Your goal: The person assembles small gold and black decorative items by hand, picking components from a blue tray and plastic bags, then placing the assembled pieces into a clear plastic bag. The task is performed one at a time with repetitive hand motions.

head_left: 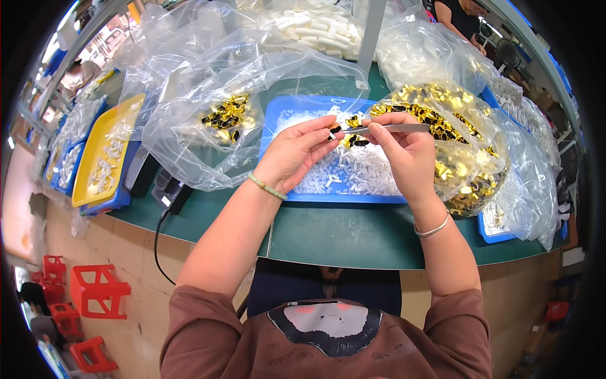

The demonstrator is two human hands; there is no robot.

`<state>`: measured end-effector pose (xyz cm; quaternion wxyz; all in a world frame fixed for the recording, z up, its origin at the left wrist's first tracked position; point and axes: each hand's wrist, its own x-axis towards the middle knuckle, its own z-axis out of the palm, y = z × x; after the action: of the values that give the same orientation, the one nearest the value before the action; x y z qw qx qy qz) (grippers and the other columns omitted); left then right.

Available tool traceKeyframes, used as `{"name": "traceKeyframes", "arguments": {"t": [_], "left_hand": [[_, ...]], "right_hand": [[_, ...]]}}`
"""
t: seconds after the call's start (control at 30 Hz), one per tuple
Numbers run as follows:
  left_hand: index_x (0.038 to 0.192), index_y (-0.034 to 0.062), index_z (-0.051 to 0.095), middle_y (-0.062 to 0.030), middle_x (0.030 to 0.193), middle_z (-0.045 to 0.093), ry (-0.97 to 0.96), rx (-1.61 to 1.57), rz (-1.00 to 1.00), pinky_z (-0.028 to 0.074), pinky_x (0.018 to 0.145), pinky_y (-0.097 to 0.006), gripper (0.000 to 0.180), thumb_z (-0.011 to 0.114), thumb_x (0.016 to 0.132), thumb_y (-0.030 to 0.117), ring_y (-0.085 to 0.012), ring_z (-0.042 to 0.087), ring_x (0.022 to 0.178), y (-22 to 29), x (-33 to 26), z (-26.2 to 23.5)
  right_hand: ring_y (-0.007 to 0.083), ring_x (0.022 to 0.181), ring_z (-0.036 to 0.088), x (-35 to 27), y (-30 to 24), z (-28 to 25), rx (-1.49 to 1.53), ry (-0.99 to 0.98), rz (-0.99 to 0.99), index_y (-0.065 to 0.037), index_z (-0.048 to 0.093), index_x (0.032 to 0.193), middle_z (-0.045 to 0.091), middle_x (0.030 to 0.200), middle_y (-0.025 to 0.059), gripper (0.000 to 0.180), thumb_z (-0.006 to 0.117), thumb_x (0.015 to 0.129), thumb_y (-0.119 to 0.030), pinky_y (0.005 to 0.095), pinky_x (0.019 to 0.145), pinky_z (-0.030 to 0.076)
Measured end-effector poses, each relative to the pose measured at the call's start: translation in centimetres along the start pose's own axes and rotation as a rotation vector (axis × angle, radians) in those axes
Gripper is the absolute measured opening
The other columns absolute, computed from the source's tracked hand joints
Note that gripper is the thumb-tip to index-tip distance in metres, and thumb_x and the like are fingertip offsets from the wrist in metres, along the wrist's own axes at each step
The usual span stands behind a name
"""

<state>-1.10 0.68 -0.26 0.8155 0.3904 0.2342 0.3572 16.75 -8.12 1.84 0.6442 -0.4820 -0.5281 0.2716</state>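
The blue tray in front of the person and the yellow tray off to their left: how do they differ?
The blue tray lies straight ahead, under both hands; the yellow tray sits far to the left, untouched. The blue tray is heaped with small white parts, with a few gold and black pieces on top; the yellow tray holds only a thin scatter of pale parts. The yellow tray rests on another blue tray. Both are shallow, rectangular and on the green table.

Tray (278,120): blue, holding white plastic pieces (360,174). Second tray (95,158): yellow. Table (353,234): dark green. Bagged parts (461,158): gold and black. Stools (95,290): red.
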Motion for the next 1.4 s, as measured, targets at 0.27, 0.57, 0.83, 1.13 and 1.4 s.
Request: {"name": "traceKeyframes", "arguments": {"t": [0.27, 0.57, 0.83, 1.13, 1.4], "left_hand": [[0.128, -0.0101, 0.053, -0.019, 0.124, 0.059, -0.016, -0.006, -0.009, 0.052, 0.1, -0.028, 0.034, 0.053, 0.095, -0.002, -0.0237, 0.061, 0.113, 0.1, 0.0, 0.1], [0.126, -0.0083, 0.056, -0.0155, 0.117, 0.064, -0.043, 0.044, -0.02, 0.053, 0.095, -0.027, 0.032, 0.056, 0.097, 0.006, -0.0203, 0.064, 0.109, 0.0, 0.2, -0.3], [0.125, -0.0052, 0.059, -0.0133, 0.121, 0.064, -0.086, 0.301, 0.001, 0.051, 0.095, -0.025, 0.034, 0.058, 0.098, 0.017, -0.021, 0.063, 0.112, -0.2, -0.1, 0.1], [0.122, -0.0069, 0.06, -0.0121, 0.12, 0.064, -0.11, 0.329, -0.034, 0.05, 0.098, -0.027, 0.034, 0.053, 0.099, 0.017, -0.0198, 0.062, 0.112, 0.0, -0.1, 0.1], [0.126, -0.005, 0.059, -0.0115, 0.121, 0.063, -0.188, 0.39, -0.03, 0.051, 0.094, -0.023, 0.031, 0.052, 0.099, 0.009, -0.0161, 0.063, 0.109, -0.6, 0.2, -0.6]], "right_hand": [[0.0146, 0.088, 0.067, 0.2, 0.6, -0.4, -0.114, -0.075, 0.036, 0.005, 0.062, 0.103, 0.069, 0.097, 0.0107, 0.017, 0.066, 0.092, -0.008, 0.0259, 0.081, 0.055], [0.0112, 0.078, 0.065, 0.2, 0.1, -0.1, -0.064, -0.047, -0.027, 0.003, 0.066, 0.096, 0.069, 0.083, 0.007, 0.014, 0.068, 0.088, -0.009, 0.0237, 0.07, 0.05], [0.0101, 0.078, 0.064, 0.5, 0.4, -0.7, -0.094, -0.092, 0.013, 0.002, 0.064, 0.096, 0.068, 0.083, 0.0057, 0.015, 0.069, 0.088, -0.01, 0.0238, 0.071, 0.05], [0.0117, 0.085, 0.065, 0.3, -0.3, -1.0, -0.269, -0.209, -0.077, 0.004, 0.059, 0.1, 0.066, 0.092, 0.0067, 0.013, 0.064, 0.092, -0.006, 0.0241, 0.076, 0.053], [0.0133, 0.087, 0.065, 0.5, 0.4, -1.2, -0.254, -0.209, -0.06, 0.004, 0.053, 0.107, 0.063, 0.095, 0.0077, 0.018, 0.062, 0.093, -0.004, 0.0266, 0.079, 0.055]]}}
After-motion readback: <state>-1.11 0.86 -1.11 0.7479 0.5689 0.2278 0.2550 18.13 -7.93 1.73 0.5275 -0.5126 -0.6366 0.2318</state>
